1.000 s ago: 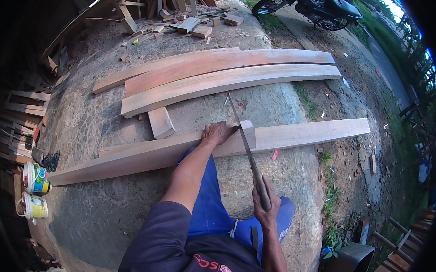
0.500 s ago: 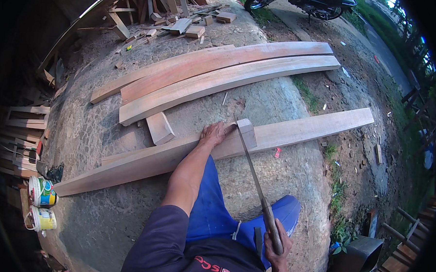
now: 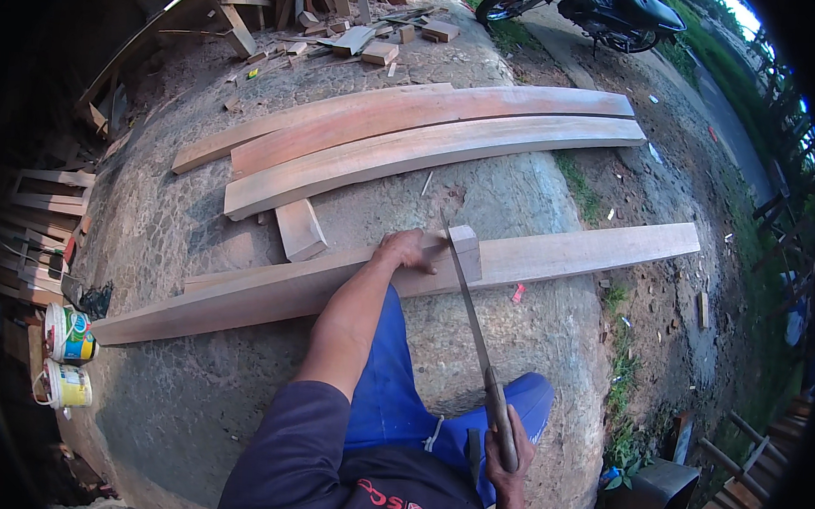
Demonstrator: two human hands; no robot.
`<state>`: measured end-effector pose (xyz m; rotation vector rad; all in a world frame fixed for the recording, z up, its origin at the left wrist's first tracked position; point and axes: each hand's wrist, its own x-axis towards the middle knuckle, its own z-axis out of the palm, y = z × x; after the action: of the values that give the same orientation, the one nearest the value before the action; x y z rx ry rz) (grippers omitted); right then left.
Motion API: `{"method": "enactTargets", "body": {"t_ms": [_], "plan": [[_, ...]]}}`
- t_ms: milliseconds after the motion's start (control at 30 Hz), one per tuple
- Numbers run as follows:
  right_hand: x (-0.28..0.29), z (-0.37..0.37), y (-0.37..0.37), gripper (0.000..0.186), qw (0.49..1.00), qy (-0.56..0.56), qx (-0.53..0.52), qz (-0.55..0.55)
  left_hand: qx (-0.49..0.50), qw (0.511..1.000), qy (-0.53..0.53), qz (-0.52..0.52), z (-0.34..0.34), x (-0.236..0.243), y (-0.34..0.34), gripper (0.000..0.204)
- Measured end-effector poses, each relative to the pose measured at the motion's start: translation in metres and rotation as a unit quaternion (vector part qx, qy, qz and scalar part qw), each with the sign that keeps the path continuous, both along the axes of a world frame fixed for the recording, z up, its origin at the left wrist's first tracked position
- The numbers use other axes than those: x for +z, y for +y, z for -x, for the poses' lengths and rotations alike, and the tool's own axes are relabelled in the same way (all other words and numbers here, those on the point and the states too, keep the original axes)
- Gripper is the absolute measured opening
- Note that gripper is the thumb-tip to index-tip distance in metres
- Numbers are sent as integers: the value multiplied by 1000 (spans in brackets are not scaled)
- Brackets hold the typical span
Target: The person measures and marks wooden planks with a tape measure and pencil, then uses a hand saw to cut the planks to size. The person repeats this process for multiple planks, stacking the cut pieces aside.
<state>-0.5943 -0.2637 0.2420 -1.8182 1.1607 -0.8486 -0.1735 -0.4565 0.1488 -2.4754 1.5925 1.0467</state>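
My left hand [image 3: 406, 250] is wrapped over the top edge of a long wooden beam [image 3: 242, 300], close to its right end, with the thumb down the near face. In my right hand [image 3: 510, 455] is the dark handle of a handsaw [image 3: 474, 326]. Its long blade slants away from me and crosses the beam just right of my left hand, leaving a short end block [image 3: 465, 254] on the other side. Beneath that end, another pale timber [image 3: 598, 253] stretches to the right. How deep the blade sits in the wood is hard to see.
Several planks [image 3: 439, 147] lie beyond the beam, on a short wood block [image 3: 300, 233]. Two buckets [image 3: 70, 383] stand at the left. Offcuts [image 3: 380, 53] are heaped at the back, near a motorcycle [image 3: 609, 22]. A metal box [image 3: 652, 493] sits lower right.
The view has shifted slightly. The saw has slid a little forward, its tip showing farther past the beam. My left thumb now shows on the beam's near face.
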Motion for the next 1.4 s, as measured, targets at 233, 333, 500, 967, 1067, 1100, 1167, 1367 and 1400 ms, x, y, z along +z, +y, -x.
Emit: {"method": "enactTargets", "body": {"t_ms": [233, 333, 500, 967, 1067, 1100, 1167, 1367, 1400], "plan": [[-13, -131, -111, 53, 997, -71, 4, -19, 17, 997, -50, 60, 16, 6, 15, 97], [-44, -186, -162, 55, 999, 7, 50, -8, 15, 997, -58, 53, 18, 7, 18, 96], [-15, -29, -33, 59, 999, -7, 31, -26, 8, 999, -19, 39, 3, -4, 5, 99], [-52, -103, -96, 60, 996, -83, 30, -28, 19, 998, -43, 53, 16, 3, 17, 87], [-8, 15, 14, 65, 999, 20, 30, 34, 18, 999, 1, 34, 7, 0, 9, 92], [6, 37, 33, 63, 998, -7, 23, 50, 23, 999, 2, 43, 5, 1, 8, 93], [10, 21, 23, 61, 1000, -18, 13, 11, 26, 998, -35, 37, 6, 2, 8, 96], [-64, -200, -175, 55, 995, -42, 58, 68, 36, 993, -70, 84, 23, 1, 22, 90], [-70, -200, -180, 56, 998, -46, 48, 9, 39, 994, -76, 75, 23, 1, 20, 87]]}}
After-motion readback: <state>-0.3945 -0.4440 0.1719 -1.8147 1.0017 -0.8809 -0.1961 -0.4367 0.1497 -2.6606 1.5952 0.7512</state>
